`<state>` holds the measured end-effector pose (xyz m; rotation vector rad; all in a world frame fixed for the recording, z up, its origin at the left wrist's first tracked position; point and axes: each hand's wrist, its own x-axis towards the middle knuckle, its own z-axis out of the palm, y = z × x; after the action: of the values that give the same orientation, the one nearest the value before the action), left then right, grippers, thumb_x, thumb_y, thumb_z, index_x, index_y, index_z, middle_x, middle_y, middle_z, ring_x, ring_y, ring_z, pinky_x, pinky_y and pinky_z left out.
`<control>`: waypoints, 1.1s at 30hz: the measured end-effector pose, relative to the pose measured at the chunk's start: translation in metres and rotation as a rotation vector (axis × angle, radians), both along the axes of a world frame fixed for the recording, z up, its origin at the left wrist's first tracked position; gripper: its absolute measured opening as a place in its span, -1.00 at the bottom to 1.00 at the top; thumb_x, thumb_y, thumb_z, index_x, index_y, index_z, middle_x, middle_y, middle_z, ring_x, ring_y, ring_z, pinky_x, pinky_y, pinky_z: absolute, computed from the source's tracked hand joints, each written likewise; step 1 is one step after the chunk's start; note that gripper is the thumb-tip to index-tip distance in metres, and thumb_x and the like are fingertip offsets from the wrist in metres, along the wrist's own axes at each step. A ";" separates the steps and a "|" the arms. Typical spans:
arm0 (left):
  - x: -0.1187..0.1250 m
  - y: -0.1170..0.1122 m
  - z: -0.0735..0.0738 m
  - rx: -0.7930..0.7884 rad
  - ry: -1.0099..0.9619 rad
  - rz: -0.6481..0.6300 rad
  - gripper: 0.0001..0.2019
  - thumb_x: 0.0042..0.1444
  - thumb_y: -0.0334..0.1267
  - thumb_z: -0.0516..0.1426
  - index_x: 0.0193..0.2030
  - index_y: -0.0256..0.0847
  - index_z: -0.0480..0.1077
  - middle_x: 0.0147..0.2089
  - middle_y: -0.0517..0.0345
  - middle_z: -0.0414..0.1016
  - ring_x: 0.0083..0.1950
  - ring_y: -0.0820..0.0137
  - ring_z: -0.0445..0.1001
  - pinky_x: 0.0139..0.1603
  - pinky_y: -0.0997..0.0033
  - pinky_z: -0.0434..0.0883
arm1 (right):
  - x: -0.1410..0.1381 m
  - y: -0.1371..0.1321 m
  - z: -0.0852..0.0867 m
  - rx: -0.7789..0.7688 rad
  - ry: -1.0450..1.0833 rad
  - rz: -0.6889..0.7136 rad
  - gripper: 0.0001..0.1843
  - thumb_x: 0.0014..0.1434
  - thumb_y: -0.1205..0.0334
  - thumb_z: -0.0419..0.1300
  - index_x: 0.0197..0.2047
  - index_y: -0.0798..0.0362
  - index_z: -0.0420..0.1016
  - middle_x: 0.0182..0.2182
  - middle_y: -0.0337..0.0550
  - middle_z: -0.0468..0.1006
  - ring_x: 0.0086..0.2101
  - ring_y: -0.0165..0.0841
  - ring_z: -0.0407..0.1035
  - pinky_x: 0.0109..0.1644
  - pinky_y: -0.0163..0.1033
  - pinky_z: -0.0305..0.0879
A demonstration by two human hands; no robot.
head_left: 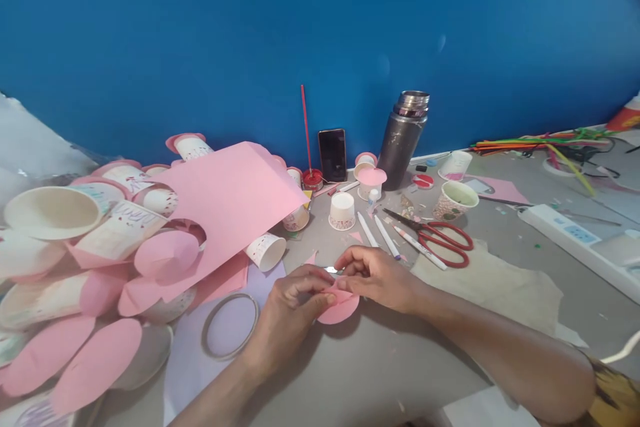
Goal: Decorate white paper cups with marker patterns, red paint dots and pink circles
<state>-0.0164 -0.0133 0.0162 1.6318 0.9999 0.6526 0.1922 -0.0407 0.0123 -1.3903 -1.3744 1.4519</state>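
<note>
Both of my hands meet over a small round piece of pink paper [341,310] near the middle of the table. My left hand [296,301] pinches its left edge between thumb and fingers. On the upper right edge, my right hand [374,275] grips the same paper with bent fingers. Just beyond the fingertips lies a small shiny metallic piece [331,269], partly hidden. Beside my left wrist, a roll of tape [205,332] rests on purple paper [186,367]. An upside-down paper cup [343,211] stands beyond my hands.
Many paper cups with pink discs [100,353] crowd the left, under a large pink sheet [225,203]. Red-handled scissors [444,243] and white markers [387,237] lie right of centre. A dark flask [401,147], a phone [333,155] and a power strip [583,247] stand farther out.
</note>
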 end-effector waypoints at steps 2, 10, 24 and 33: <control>0.001 -0.002 0.002 0.051 0.018 -0.022 -0.85 0.15 -0.15 0.29 -0.40 -0.02 0.68 0.03 0.06 0.65 0.07 0.17 0.57 0.19 0.18 0.42 | 0.001 0.000 0.000 -0.013 0.011 0.028 -0.64 0.14 0.10 0.37 -0.04 0.06 0.48 -0.39 -0.29 0.53 -0.36 -0.38 0.39 -0.28 -0.26 0.21; -0.001 -0.006 -0.003 0.205 0.039 -0.186 -0.82 0.25 -0.24 0.20 -0.36 -0.09 0.61 0.08 -0.02 0.69 0.15 0.14 0.58 0.20 0.11 0.47 | 0.003 0.000 0.001 -0.144 0.117 0.102 -0.54 0.09 0.20 0.41 0.05 0.05 0.45 -0.32 -0.30 0.60 -0.32 -0.40 0.42 -0.20 -0.27 0.18; -0.003 -0.007 -0.005 0.361 0.089 -0.152 -0.80 0.24 -0.32 0.20 -0.38 -0.08 0.62 0.03 -0.05 0.71 0.11 0.12 0.64 0.14 0.10 0.55 | 0.005 0.004 0.002 -0.230 0.152 0.130 -0.51 0.04 0.15 0.43 0.04 0.05 0.49 -0.35 -0.30 0.56 -0.43 -0.46 0.37 -0.48 -0.39 0.10; -0.008 0.005 -0.011 0.256 0.044 0.041 -0.77 0.21 -0.17 0.23 -0.46 -0.10 0.57 0.06 -0.07 0.70 0.19 0.03 0.60 0.26 -0.03 0.47 | 0.084 0.063 0.002 0.255 -0.466 -0.593 -0.53 0.11 0.15 0.30 0.08 0.12 0.48 -0.17 -0.06 0.65 -0.31 -0.32 0.50 -0.29 -0.26 0.33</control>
<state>-0.0248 -0.0083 0.0054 1.8588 1.0164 0.8016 0.2757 0.0227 0.0144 -1.8256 -1.2023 0.5711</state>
